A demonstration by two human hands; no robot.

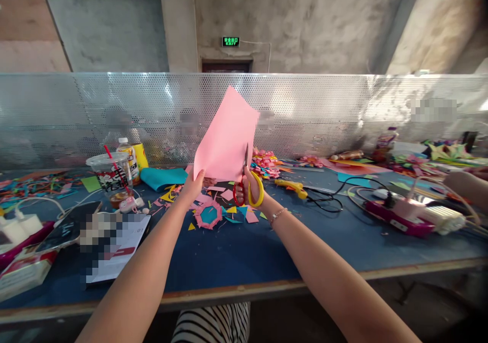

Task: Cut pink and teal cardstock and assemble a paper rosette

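A sheet of pink paper (226, 139) is held up above the table, its lower left corner pinched by my left hand (195, 184). My right hand (249, 188) grips a pair of scissors (256, 189) with yellow and red handles. The blades point up along the right part of the sheet; whether they are cutting into it I cannot tell. Beneath the hands lies a ring of folded pink paper (208, 215) with blue inside. Paper scraps (229, 195) in pink, yellow and blue are scattered around it.
A yellow glue gun (292, 187) with a black cable lies to the right, near a purple power strip (398, 218). At left stand a plastic cup (110, 175), a bottle (127, 157) and a phone (68, 226). A perforated metal screen (320, 114) backs the table. Another person's arm (467, 188) reaches in at far right.
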